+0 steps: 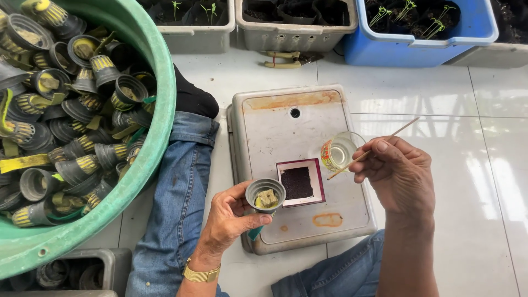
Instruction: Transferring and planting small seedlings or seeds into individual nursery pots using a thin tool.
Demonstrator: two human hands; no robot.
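Note:
My left hand [231, 217] grips a small grey net pot [265, 192] with a yellowish sponge plug inside it, held over the near edge of a worn white tray lid [275, 121]. My right hand [397, 170] pinches a thin wooden stick [379, 147] whose lower tip points toward a small clear cup [338, 151] standing on the lid. Between the hands lies a little square dish [300, 182] with a dark red rim, filled with tiny dark seeds.
A big green basin [159, 99] at the left is heaped with several grey net pots. Grey planter boxes [294, 30] and a blue tub [423, 41] with seedlings line the far side. Pruning shears [286, 58] lie on the white tiles. My jeans-clad legs flank the lid.

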